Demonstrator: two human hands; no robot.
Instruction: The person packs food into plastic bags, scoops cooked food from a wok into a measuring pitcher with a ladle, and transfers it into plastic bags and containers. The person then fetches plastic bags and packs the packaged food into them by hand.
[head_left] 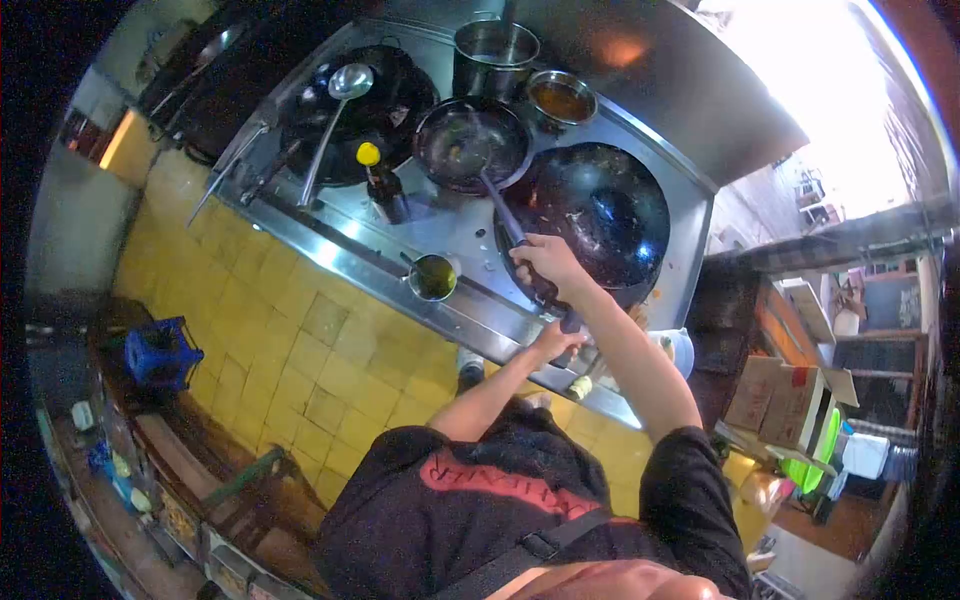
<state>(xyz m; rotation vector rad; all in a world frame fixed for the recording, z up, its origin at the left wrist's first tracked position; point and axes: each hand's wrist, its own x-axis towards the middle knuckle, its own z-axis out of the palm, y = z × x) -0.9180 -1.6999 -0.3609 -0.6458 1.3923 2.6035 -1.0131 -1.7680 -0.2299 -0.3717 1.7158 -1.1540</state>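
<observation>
My right hand [550,262] is closed around a long grey-shafted cooking utensil [505,210]. Its shaft reaches into a dark frying pan [455,150]; the working end cannot be made out. Below it, my left hand [560,343] grips the end of a dark handle that lines up with the pan. Where handle and shaft overlap is partly hidden by my right hand. A little food or liquid shows in the pan, which sits between two large dark woks. The right wok [610,215] lies just beyond my right hand.
On the steel stove are a ladle [330,130] across the left wok [405,85], a yellow-capped bottle [383,190], a tall pot [490,75], a bowl of brown liquid [562,98] and a cup of green-yellow contents [433,278]. A blue stool [160,355] stands left; cardboard boxes [775,400] right.
</observation>
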